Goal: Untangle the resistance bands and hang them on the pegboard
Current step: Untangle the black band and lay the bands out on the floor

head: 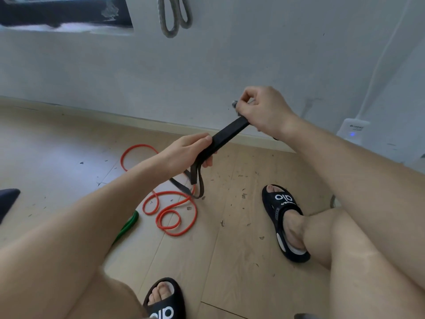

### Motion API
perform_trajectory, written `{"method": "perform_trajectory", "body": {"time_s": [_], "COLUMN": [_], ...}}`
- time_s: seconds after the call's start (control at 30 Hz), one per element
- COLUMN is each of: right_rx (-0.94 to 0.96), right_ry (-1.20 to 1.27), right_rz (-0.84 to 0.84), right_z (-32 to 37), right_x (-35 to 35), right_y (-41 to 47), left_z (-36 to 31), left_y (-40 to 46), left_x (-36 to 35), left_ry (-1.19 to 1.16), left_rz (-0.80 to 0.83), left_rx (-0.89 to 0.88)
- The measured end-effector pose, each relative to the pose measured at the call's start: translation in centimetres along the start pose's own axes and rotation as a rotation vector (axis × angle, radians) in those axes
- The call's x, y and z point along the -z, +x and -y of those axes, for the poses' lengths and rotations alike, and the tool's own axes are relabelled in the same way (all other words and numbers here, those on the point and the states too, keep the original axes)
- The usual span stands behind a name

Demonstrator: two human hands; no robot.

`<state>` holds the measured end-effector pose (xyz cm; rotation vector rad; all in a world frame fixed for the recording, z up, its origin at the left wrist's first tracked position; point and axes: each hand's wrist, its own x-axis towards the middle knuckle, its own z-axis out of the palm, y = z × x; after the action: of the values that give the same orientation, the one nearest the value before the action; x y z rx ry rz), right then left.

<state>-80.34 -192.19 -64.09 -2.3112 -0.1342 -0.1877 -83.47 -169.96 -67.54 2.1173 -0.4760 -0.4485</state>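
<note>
A flat black resistance band (226,135) is stretched taut between both hands above the floor. My left hand (188,153) grips its lower part, and my right hand (264,111) pinches its upper end near the wall. The band's loose end droops to the floor and crosses an orange band (171,207), which lies in loose coils on the wooden floor. A green band (128,224) pokes out from under my left forearm. A grey band (174,17) hangs in loops on the white wall above.
I am low to the floor, with both feet in black slides (284,217). A white power strip (353,131) with a blue light sits by the wall at right. Small debris litters the floorboards. A dark object (8,200) lies at the left edge.
</note>
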Motion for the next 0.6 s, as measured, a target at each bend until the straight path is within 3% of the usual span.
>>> {"method": "perform_trajectory", "body": {"time_s": [0.1,0.23,0.47,0.6], "right_rx": [-0.034,-0.081,-0.023,0.021], "right_ry": [-0.065,-0.208,0.094,-0.022], "right_rz": [0.024,0.243,0.431,0.353], "right_z": [-0.7,-1.2,1.8,2.2], "right_x": [-0.1,-0.8,-4.5,-4.6], "right_y": [0.3,-0.6,-1.8,-1.9], "left_z": [-0.4,-0.3,0.0,0.2], "left_y": [0.3,0.0,0.2,0.4], "left_x": [-0.3,0.0,-0.5,0.0], "left_ry": [-0.001,0.012,-0.102,-0.149], "left_rz": [-0.031,-0.060,-0.049,-0.001], "left_rx": [-0.018,-0.044,-0.021,0.038]}}
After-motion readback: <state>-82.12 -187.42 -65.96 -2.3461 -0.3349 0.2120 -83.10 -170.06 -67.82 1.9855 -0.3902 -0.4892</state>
